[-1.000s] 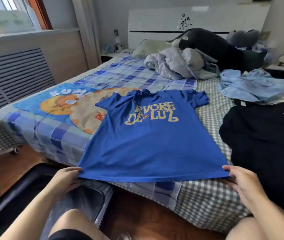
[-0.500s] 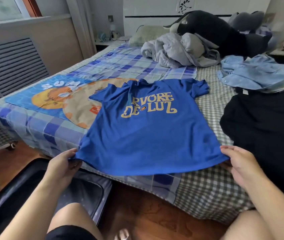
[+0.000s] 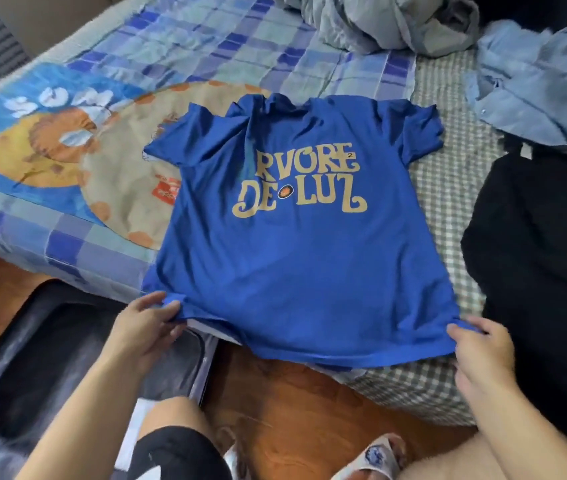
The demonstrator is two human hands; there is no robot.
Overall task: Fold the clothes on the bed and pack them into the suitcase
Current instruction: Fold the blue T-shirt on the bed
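A blue T-shirt (image 3: 295, 258) with gold lettering lies face up on the checked bed (image 3: 444, 188), its hem hanging over the near edge. My left hand (image 3: 147, 327) pinches the hem's left corner. My right hand (image 3: 482, 348) pinches the right corner. An open black suitcase (image 3: 50, 355) lies on the floor at the lower left, beside the bed and under my left forearm.
A black garment (image 3: 538, 258) covers the bed at the right. A light blue shirt (image 3: 534, 84) lies behind it, and a grey bundle (image 3: 389, 19) sits at the back. A printed cartoon sheet (image 3: 53, 140) lies left of the T-shirt. Wooden floor (image 3: 289, 410) shows below.
My head has moved closer and tilted down, so the bed fills the view. Both hands keep hold of the hem corners, and the hem now hangs further over the bed's edge.
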